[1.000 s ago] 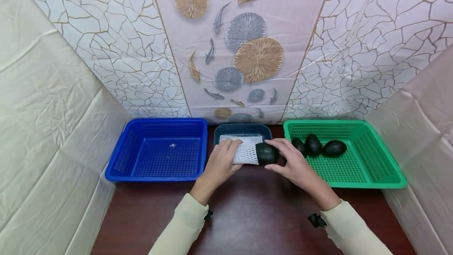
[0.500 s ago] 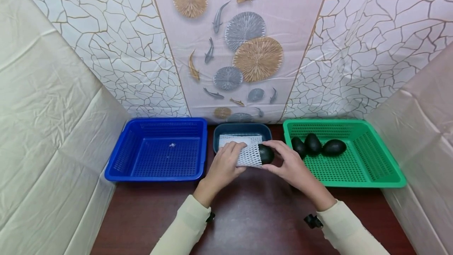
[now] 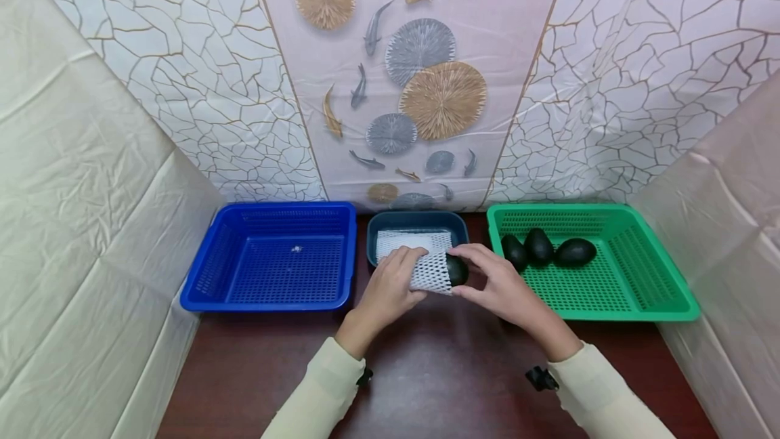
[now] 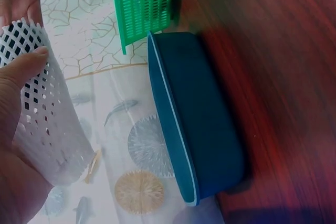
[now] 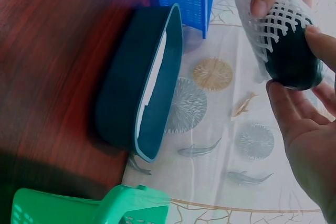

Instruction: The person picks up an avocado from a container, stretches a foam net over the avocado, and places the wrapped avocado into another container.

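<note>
A dark avocado [image 5: 295, 59] sits partway inside a white foam net sleeve [image 3: 431, 273], its rounded end sticking out on the right. My left hand [image 3: 393, 283] grips the sleeve, the thumb lying along the mesh in the left wrist view. Around the bare end of the avocado, my right hand [image 3: 496, 284] curls its thumb and fingers, with the fingertips at the sleeve's mouth. Both are held up in front of a dark teal tub [image 3: 460, 221], where more white foam net sleeves [image 3: 390, 241] lie.
To the left stands a blue perforated basket [image 3: 268, 303] with a small whitish bit [image 3: 296, 249] on its floor. A green basket [image 3: 664, 290] on the right holds several dark avocados [image 3: 575, 253]. All stand on a reddish-brown table [image 3: 426, 371] before a patterned cloth [image 3: 426, 175].
The avocado has gone deeper into the net sleeve, so less of it shows. My right hand has moved slightly left, and both hands have come a little lower.
</note>
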The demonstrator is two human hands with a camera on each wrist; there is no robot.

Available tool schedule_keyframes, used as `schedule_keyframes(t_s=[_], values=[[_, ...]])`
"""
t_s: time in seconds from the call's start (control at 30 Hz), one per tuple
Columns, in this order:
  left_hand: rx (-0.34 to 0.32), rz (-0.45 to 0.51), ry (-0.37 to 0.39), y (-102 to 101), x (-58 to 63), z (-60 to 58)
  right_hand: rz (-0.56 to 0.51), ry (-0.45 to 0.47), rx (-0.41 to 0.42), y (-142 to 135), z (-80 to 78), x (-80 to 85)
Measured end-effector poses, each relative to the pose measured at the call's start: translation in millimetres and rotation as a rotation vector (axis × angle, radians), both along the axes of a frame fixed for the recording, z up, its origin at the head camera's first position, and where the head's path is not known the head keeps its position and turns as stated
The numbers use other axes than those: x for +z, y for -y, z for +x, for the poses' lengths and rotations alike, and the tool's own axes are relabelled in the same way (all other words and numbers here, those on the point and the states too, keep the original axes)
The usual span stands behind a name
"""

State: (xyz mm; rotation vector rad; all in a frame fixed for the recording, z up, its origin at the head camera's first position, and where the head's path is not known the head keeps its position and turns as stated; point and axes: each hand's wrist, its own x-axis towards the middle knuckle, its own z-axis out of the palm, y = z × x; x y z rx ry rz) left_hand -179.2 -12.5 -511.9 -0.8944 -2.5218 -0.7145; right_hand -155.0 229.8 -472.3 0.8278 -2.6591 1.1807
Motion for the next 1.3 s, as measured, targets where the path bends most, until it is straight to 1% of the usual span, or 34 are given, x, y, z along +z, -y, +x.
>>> schedule_keyframes(t_s=[0.1, 0.23, 0.47, 0.67, 0.77, 0.83, 0.9, 1.0, 1.07, 1.17, 1.23, 1.3], values=[[-0.004, -0.014, 0.017, -2, -1.2, 1.1, 0.048, -0.016, 0.006, 2, -0.9, 0.6], [-0.006, -0.024, 0.041, -5, -3.7, 2.0, 0.086, -0.017, 0.003, 5, -1.4, 0.1], [-0.011, -0.022, 0.087, -11, -7.3, 4.0, 0.126, 0.040, 0.004, 10, -3.6, -1.2], [-0.028, 0.004, 0.078, -15, -10.7, 3.9, 0.135, 0.084, -0.010, 16, -4.7, -6.5], [-0.033, 0.019, 0.086, -16, -11.4, 3.8, 0.128, 0.104, -0.021, 18, -4.7, -8.7], [-0.025, 0.016, 0.100, -17, -10.9, 3.9, 0.107, 0.132, -0.022, 18, -5.1, -11.1], [-0.017, -0.002, 0.098, -16, -9.3, 3.9, 0.079, 0.170, -0.040, 18, -5.3, -13.7], [-0.008, -0.036, 0.056, -13, -4.9, 3.6, 0.010, 0.219, -0.065, 16, -6.1, -18.2], [0.001, -0.055, 0.012, -9, -2.7, 3.0, -0.051, 0.243, -0.077, 14, -6.2, -20.4], [0.022, -0.068, -0.041, -1, -2.3, 2.0, -0.127, 0.268, -0.069, 10, -6.9, -22.5], [0.029, -0.067, -0.057, 5, -3.7, 1.5, -0.168, 0.292, -0.062, 8, -7.1, -23.4], [0.020, -0.058, -0.062, 9, -4.7, 1.3, -0.195, 0.310, -0.059, 5, -7.2, -24.3]])
